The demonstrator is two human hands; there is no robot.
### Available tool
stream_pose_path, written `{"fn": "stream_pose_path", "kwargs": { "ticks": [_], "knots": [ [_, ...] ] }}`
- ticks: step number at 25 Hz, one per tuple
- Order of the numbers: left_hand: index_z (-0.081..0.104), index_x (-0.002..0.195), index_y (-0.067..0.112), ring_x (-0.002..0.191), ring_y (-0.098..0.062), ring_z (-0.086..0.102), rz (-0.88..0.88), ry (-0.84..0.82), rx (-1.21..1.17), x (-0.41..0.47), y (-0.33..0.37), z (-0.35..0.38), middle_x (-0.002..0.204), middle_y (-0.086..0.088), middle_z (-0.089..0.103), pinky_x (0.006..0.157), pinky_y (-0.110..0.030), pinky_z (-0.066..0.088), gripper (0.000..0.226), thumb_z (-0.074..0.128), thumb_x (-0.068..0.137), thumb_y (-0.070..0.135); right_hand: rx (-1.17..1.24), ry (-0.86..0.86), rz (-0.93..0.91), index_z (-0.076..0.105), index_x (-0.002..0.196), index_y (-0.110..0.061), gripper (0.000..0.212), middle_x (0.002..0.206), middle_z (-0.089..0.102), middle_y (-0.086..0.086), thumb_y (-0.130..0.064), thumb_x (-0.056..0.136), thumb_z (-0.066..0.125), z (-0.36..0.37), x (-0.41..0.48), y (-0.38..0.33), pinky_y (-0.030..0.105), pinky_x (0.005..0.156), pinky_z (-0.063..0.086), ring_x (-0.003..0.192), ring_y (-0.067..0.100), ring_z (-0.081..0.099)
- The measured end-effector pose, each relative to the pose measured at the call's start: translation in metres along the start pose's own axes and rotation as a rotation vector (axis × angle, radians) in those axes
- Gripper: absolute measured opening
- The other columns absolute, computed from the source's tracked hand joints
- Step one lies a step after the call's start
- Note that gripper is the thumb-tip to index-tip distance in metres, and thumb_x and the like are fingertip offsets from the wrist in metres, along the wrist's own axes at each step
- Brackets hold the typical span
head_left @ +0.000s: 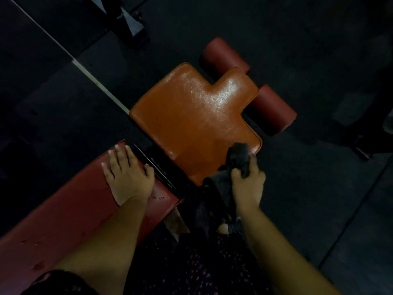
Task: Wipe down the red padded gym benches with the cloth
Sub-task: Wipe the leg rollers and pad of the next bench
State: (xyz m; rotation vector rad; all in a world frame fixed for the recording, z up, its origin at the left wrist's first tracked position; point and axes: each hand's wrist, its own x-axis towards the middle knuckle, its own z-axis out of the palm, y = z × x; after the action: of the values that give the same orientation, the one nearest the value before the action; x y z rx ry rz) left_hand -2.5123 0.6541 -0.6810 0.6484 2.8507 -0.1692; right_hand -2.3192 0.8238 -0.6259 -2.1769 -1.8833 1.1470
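The cloth (238,157) is gripped, bunched, by the right hand (248,186) at the seat pad's (191,116) near corner. Overlapping strokes are best drawn toward the 2 rollers (273,109), with the left hand (127,177) kept flat, fingers straight, on the back pad (74,205).

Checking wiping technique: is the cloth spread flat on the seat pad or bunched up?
Bunched. The cloth is wadded in the right hand, fingers curled round it, at a corner of the seat pad.

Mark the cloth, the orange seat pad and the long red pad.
cloth (239,155): head view, bunched upper end.
orange seat pad (191,118): head view, middle of its shiny top.
long red pad (74,209): head view, bare top surface.
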Motion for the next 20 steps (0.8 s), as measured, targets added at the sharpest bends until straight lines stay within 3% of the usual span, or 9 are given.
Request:
{"fn": "stream_pose_path", "kwargs": {
  "ticks": [3, 6, 7, 9, 11, 13, 17, 20],
  "knots": [
    [0.020, 0.155, 0.007, 0.151, -0.032, 0.005, 0.004, 0.005, -0.015, 0.000, -0.001, 0.000, 0.163, -0.017, 0.012, 0.119, -0.049, -0.003, 0.074, 0.046, 0.095, 0.042, -0.353, -0.139, -0.224, 0.015, 0.150, -0.050, 0.069, 0.153, 0.019, 0.005, -0.034, 0.095, 0.052, 0.023, -0.060, 0.016, 0.035, 0.082, 0.042, 0.122, 0.034, 0.041],
    [0.020, 0.155, 0.006, 0.150, -0.032, 0.006, 0.004, 0.003, -0.027, 0.000, 0.000, -0.001, 0.163, -0.017, 0.013, 0.119, -0.050, -0.002, 0.074, 0.046, 0.095, 0.042, -0.584, -0.386, -0.339, 0.009, 0.149, -0.055, 0.071, 0.155, 0.015, 0.002, -0.038, 0.093, 0.049, 0.038, -0.078, 0.038, 0.041, 0.101, 0.044, 0.133, 0.032, 0.031],
    [0.021, 0.155, 0.006, 0.150, -0.032, 0.006, 0.004, 0.008, -0.029, 0.000, 0.000, -0.001, 0.162, -0.017, 0.013, 0.119, -0.050, -0.001, 0.074, 0.046, 0.095, 0.042, -0.580, -0.480, -0.364, 0.017, 0.146, -0.057, 0.067, 0.153, 0.021, 0.003, -0.042, 0.089, 0.050, 0.036, -0.081, 0.043, 0.042, 0.106, 0.041, 0.135, 0.031, 0.031],
    [0.021, 0.155, 0.006, 0.150, -0.032, 0.006, 0.009, 0.017, -0.027, 0.000, -0.001, 0.000, 0.162, -0.018, 0.014, 0.119, -0.051, -0.001, 0.074, 0.047, 0.095, 0.042, -0.340, -0.618, -0.351, 0.036, 0.132, -0.060, 0.063, 0.139, 0.041, 0.002, -0.055, 0.071, 0.048, 0.015, -0.075, 0.046, 0.040, 0.110, 0.038, 0.130, 0.021, 0.042],
    [0.021, 0.155, 0.006, 0.150, -0.033, 0.007, 0.019, 0.028, -0.034, 0.000, 0.000, 0.003, 0.162, -0.018, 0.014, 0.119, -0.051, -0.001, 0.075, 0.047, 0.095, 0.041, -0.144, -0.513, -0.308, 0.047, 0.128, -0.051, 0.071, 0.122, 0.053, 0.000, -0.059, 0.057, 0.047, -0.024, -0.043, 0.045, 0.031, 0.102, 0.044, 0.109, 0.009, 0.054],
    [0.022, 0.154, 0.005, 0.150, -0.033, 0.007, 0.011, 0.043, -0.045, 0.001, -0.001, 0.005, 0.161, -0.019, 0.016, 0.119, -0.051, -0.001, 0.075, 0.049, 0.094, 0.040, -0.113, -0.287, -0.295, 0.050, 0.136, -0.041, 0.080, 0.118, 0.055, 0.006, -0.057, 0.058, 0.050, -0.065, 0.009, 0.036, 0.021, 0.092, 0.047, 0.099, 0.012, 0.056],
    [0.027, 0.152, 0.002, 0.148, -0.036, 0.012, 0.020, 0.089, -0.080, 0.000, -0.002, 0.008, 0.159, -0.022, 0.021, 0.118, -0.053, 0.002, 0.073, 0.041, 0.092, 0.041, -0.160, -0.014, -0.318, 0.026, 0.149, -0.045, 0.068, 0.139, 0.029, 0.012, -0.024, 0.092, 0.059, -0.110, 0.096, -0.020, 0.031, 0.104, 0.037, 0.113, 0.025, 0.043],
    [0.027, 0.152, 0.002, 0.148, -0.036, 0.013, 0.023, 0.090, -0.078, -0.001, -0.002, 0.007, 0.159, -0.022, 0.022, 0.118, -0.054, 0.003, 0.071, 0.046, 0.095, 0.038, -0.404, 0.004, -0.275, 0.038, 0.145, -0.044, 0.054, 0.147, 0.024, 0.011, -0.029, 0.096, 0.055, -0.086, 0.128, -0.064, 0.045, 0.104, 0.040, 0.123, 0.041, 0.043]
  ]
}}
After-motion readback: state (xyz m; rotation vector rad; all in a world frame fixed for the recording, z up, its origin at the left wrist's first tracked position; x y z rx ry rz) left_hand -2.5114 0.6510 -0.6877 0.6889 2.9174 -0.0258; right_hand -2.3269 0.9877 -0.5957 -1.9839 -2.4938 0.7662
